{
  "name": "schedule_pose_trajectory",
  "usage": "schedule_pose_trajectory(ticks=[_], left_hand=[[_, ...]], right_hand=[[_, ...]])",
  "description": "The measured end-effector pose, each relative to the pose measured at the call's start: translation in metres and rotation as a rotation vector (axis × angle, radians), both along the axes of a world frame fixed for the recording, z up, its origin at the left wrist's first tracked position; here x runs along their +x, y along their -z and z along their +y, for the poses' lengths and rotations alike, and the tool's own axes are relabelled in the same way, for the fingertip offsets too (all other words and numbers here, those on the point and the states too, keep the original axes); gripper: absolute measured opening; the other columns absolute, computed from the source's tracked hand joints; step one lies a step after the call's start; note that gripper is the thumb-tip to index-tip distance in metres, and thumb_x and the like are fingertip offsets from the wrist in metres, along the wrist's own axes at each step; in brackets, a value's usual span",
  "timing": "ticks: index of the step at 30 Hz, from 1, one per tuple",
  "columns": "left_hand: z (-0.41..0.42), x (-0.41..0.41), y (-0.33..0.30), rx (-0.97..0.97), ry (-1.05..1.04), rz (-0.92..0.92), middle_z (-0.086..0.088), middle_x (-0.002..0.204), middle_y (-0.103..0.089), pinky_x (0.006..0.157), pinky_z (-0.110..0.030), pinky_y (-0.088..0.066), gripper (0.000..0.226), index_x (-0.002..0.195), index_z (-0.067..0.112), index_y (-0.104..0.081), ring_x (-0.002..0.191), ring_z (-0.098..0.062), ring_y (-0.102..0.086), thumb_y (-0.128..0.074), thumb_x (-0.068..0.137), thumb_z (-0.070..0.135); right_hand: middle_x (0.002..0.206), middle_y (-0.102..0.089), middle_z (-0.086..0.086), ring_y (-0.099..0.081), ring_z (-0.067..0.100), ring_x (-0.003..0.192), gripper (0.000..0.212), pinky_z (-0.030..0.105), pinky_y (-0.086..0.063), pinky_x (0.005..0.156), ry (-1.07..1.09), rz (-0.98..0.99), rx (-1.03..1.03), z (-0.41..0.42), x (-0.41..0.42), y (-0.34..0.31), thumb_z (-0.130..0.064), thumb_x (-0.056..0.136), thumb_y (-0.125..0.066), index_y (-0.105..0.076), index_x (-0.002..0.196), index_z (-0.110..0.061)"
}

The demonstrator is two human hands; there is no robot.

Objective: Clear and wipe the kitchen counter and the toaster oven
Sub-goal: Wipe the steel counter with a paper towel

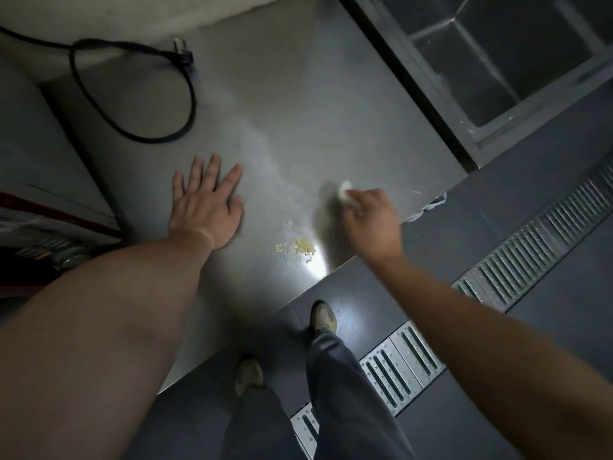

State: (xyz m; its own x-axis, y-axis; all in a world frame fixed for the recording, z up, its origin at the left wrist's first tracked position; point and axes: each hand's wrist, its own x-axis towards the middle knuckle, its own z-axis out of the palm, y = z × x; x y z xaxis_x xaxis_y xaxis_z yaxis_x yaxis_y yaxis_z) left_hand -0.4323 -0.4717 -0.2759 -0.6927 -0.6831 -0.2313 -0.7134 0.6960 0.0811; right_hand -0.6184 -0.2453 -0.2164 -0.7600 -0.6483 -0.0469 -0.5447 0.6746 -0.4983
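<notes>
While I leaned over the metal counter (298,94), my left hand (205,200) lay flat on it with the fingers spread wide, holding nothing. My right hand (371,217) was curled around a small white wad (345,190), maybe a cloth or a tissue; it was too blurry to tell which. That hand was close to the front edge of the counter.

A little pile of yellow crumbs (298,247) sat on the counter between my two hands, nearer the front edge. A black cord (159,104) with its plug (180,49) made a loop at the back of the counter. A sink (497,61) sat at the counter's right side. A silver box stood at the counter's left side; I think it was the toaster oven (36,144), but I could only see part of it.

I think I was wiping. The crumbs were so close to the edge that a fast swipe could push them off onto the floor (547,127), and then I would have more to clean. The wad was small, so it could smear the wet streaks around. If I wiped far back, I could drag the cord along too.
</notes>
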Motion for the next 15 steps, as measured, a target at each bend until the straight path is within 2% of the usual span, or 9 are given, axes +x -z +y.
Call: schedule_pose_trajectory(ticks=[5,8,10,12,15], left_hand=[[0.000,-0.001,-0.002,-0.012,0.009,-0.016,0.003,0.168,0.006,0.122,-0.053,0.001,0.062,0.156,0.044,-0.002,0.153,-0.024,0.008,-0.017,0.097,0.056],[0.001,-0.001,-0.003,-0.007,0.007,-0.012,0.003,0.168,0.006,0.122,-0.052,0.002,0.062,0.157,0.043,-0.003,0.153,-0.024,0.008,-0.019,0.098,0.056],[0.001,-0.001,-0.002,-0.008,0.005,0.000,0.003,0.168,0.003,0.122,-0.052,0.001,0.062,0.157,0.043,-0.006,0.153,-0.024,0.006,-0.021,0.098,0.055],[0.000,-0.001,-0.002,-0.001,0.005,-0.003,0.003,0.168,0.002,0.122,-0.052,0.001,0.062,0.157,0.043,-0.007,0.153,-0.024,0.006,-0.021,0.097,0.055],[0.000,0.000,0.000,-0.017,0.003,-0.001,0.003,0.168,0.001,0.122,-0.052,0.000,0.063,0.156,0.043,-0.006,0.153,-0.024,0.005,-0.020,0.097,0.056]], right_hand=[[0.125,-0.056,0.024,-0.057,0.042,0.109,0.036,0.040,-0.044,0.096,0.152,0.179,0.133,0.003,-0.128,-0.008,-0.012,0.094,-0.051,-0.066,0.126,-0.007],[0.126,-0.060,0.023,-0.059,0.043,0.111,0.034,0.044,-0.049,0.099,0.147,0.140,0.309,0.005,-0.183,-0.005,-0.016,0.097,-0.049,-0.067,0.125,-0.011],[0.123,-0.061,0.022,-0.061,0.042,0.109,0.034,0.042,-0.049,0.095,0.139,0.059,0.392,0.006,-0.194,0.001,-0.020,0.093,-0.052,-0.068,0.123,-0.016],[0.114,-0.059,0.020,-0.061,0.043,0.106,0.041,0.039,-0.048,0.087,0.183,0.021,0.403,0.006,-0.184,0.008,-0.026,0.085,-0.049,-0.068,0.119,-0.014],[0.113,-0.055,0.026,-0.057,0.046,0.103,0.035,0.045,-0.047,0.087,0.188,0.076,0.395,0.007,-0.128,0.014,-0.015,0.086,-0.051,-0.062,0.117,-0.002]])
